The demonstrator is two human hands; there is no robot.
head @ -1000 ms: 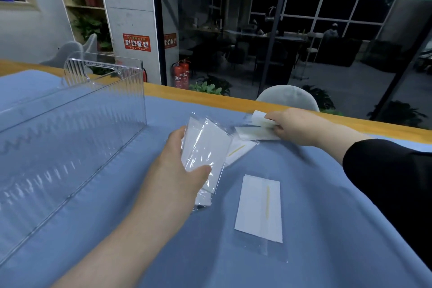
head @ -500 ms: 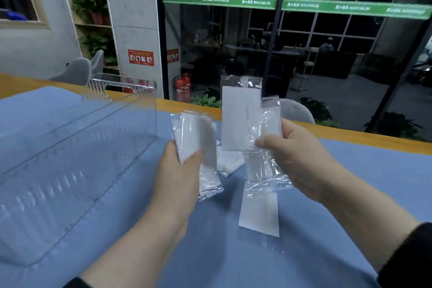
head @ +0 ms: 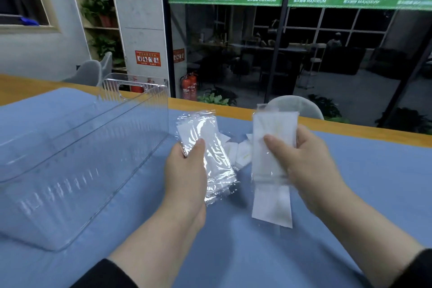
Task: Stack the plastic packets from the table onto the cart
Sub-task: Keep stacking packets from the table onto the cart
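Clear plastic bin [head: 77, 161] sits far left on blue cloth [head: 350, 182], open top. Your left hand [head: 185, 177] pinches packet stack [head: 207, 147], thumb on top, long axis upright, tilting left at top. Loose packets [head: 236, 149] lie between your hands on cloth. Your right hand [head: 308, 166] grips second packet bunch [head: 273, 145], long axis upright. One packet [head: 272, 206] lies flat beneath it.

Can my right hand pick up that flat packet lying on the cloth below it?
Probably not cleanly: the right hand already grips a packet, so its fingers are taken. The flat packet lies uncovered right beneath it.
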